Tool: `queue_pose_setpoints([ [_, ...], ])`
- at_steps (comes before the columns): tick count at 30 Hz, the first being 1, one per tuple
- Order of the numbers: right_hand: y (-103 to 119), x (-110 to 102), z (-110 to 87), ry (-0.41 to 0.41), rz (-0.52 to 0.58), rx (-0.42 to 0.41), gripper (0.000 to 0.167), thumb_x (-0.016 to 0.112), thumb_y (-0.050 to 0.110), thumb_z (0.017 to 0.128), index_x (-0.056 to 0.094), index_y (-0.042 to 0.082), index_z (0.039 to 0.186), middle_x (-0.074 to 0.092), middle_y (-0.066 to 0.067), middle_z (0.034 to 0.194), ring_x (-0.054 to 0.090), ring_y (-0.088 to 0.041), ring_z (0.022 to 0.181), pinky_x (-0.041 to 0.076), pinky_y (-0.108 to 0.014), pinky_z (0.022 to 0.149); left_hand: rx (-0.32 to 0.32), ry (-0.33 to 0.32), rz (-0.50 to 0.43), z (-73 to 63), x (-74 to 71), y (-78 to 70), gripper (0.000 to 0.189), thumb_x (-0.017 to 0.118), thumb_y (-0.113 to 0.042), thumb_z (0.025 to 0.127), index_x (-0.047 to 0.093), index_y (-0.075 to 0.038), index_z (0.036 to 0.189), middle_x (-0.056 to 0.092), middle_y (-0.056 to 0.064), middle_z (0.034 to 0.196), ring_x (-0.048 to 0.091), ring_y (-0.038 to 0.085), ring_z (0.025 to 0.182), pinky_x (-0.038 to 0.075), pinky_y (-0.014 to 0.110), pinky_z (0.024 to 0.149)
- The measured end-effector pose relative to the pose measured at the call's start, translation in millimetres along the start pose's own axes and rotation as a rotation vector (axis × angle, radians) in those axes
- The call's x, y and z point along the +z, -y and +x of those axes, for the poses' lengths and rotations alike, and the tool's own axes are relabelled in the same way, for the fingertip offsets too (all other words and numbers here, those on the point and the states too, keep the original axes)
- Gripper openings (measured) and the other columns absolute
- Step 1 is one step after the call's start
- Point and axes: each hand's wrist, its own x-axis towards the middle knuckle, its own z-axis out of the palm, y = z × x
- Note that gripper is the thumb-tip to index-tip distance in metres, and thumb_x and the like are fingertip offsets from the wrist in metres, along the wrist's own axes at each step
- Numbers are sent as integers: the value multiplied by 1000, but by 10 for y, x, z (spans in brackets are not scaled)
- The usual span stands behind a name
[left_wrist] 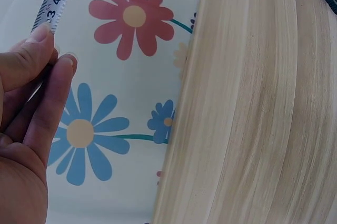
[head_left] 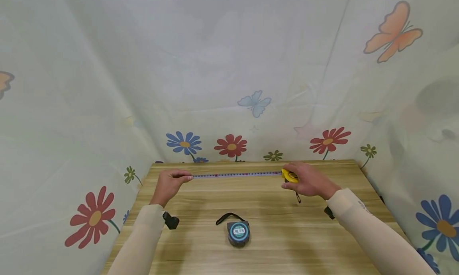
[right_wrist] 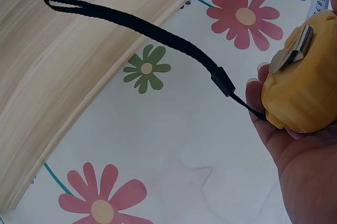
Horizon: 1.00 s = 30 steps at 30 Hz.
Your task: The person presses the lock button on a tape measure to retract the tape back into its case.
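A yellow tape measure (head_left: 289, 176) is gripped in my right hand (head_left: 311, 180) near the table's back edge. Its white blade (head_left: 234, 175) runs out straight to the left, held up in the air. My left hand (head_left: 170, 184) pinches the blade's free end between thumb and fingers; in the left wrist view the fingertips cover the lowest numbers. From the yellow case in the right wrist view hangs a black wrist strap (right_wrist: 152, 33), with a metal belt clip (right_wrist: 295, 50) on the case's side.
On the wood-grain table (head_left: 204, 205), nearer to me, lies a second tape measure (head_left: 238, 233), black and blue with its own black strap (head_left: 229, 215). Behind the table and on both sides hangs a pale curtain (head_left: 215, 79) printed with flowers and butterflies.
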Motion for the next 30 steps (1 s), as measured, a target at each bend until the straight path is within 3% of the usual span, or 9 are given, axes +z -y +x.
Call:
queue_pose_setpoints([
  [9, -6, 11, 6, -1, 4, -1, 54, 79, 38, 92, 65, 4, 131, 67, -3, 108, 55, -13, 87, 53, -36, 81, 5, 7, 2, 1, -6, -12, 13, 81, -25, 92, 84, -16, 101, 81, 7, 108, 74, 18, 97, 60, 34, 85],
  [19, 26, 14, 19, 4, 9, 6, 58, 79, 37, 93, 64, 2, 136, 69, -11, 121, 57, -15, 90, 55, -39, 84, -4, 16, -6, -2, 13, -24, 13, 81, -24, 92, 84, -16, 102, 81, 8, 109, 74, 18, 98, 62, 42, 89],
  [30, 15, 17, 38, -2, 5, -12, 57, 79, 37, 93, 64, 2, 135, 69, -9, 119, 58, -15, 90, 55, -40, 86, -12, 17, 23, 16, 19, -10, 13, 81, -27, 93, 84, -18, 102, 81, 6, 108, 74, 19, 99, 61, 41, 89],
])
